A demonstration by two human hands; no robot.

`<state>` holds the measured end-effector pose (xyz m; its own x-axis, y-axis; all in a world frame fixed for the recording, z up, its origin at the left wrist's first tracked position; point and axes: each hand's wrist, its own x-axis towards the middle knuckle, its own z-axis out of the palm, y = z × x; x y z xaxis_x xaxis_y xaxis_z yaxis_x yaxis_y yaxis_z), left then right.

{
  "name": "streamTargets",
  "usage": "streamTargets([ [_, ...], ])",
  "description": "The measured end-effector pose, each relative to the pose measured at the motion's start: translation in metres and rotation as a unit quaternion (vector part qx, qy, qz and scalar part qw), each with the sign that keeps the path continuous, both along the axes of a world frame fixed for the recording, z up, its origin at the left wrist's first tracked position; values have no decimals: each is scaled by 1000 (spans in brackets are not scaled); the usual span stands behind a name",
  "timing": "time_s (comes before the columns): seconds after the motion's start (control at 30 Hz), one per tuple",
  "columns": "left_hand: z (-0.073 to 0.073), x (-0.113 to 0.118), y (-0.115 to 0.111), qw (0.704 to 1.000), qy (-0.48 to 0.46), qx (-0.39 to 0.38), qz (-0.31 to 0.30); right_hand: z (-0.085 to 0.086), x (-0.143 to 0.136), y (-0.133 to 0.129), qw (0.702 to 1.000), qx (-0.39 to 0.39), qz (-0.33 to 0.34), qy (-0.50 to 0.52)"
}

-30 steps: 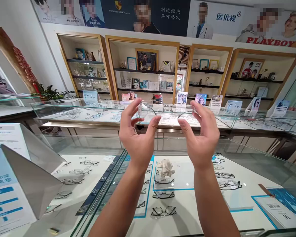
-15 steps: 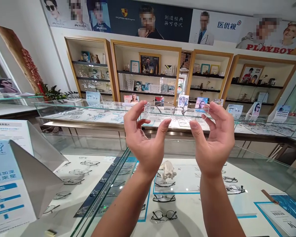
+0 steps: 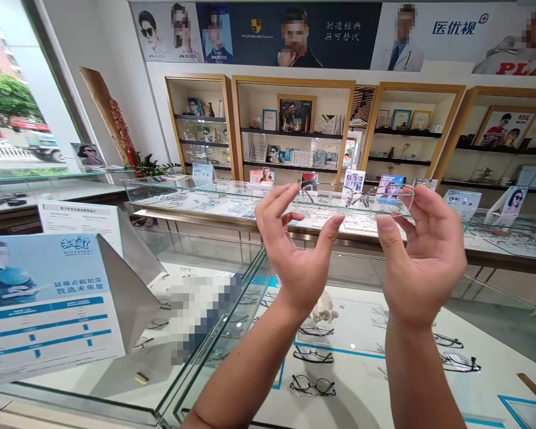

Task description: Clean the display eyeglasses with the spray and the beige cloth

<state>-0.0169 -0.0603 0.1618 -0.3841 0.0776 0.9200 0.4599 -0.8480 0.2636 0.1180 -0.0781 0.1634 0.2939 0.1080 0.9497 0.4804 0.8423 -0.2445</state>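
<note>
Held up at chest height is a pair of thin-rimmed eyeglasses [image 3: 352, 195], with clear lenses that blend into the background. My left hand [image 3: 297, 247] grips one end of it with the fingertips, its thumb pointing up and apart from the frame. At the other end, the fingers of my right hand [image 3: 424, 256] hold the glasses the same way. Both palms face each other and my forearms reach over a glass display case. Below my wrists, dark-framed glasses [image 3: 312, 386] lie in rows inside the case, near a pale crumpled-looking ornament [image 3: 324, 308].
Folded card signs [image 3: 49, 304] stand on the glass at the left. A second glass counter [image 3: 196, 205] with glasses and small signs runs across behind my hands. Wooden display shelves [image 3: 293, 80] line the back wall. A glass edge [image 3: 223, 333] runs beside my left forearm.
The view has turned to the left, bringing a window and more of the card sign into sight. My hands appear farther right in the picture, still holding the eyeglasses.
</note>
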Motion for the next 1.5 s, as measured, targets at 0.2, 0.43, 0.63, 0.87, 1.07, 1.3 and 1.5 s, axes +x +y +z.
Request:
streamTargets([
  [0.2,-1,1,3,1000,-6,24,-2,1,-5,-3,1000,10,-3,5],
  [0.43,-1,-1,-2,999,-22,35,18,-1,-5,1,1000,5,12,0],
  [0.63,-2,1,-1,1000,-19,14,8,-3,-6,2,1000,-4,-1,11],
  [0.87,-1,4,-1,994,-41,-30,-97,0,-9,-2,998,1,-52,42],
  [1.07,-1,5,-2,986,-54,-52,-148,1,-13,-4,995,19,-78,52],
  [1.3,-1,5,-2,979,-54,-97,-171,1,-12,-4,992,27,-112,43],
  [1.5,1,4,5,969,-59,-120,-209,2,-16,-4,989,37,-142,15],
])
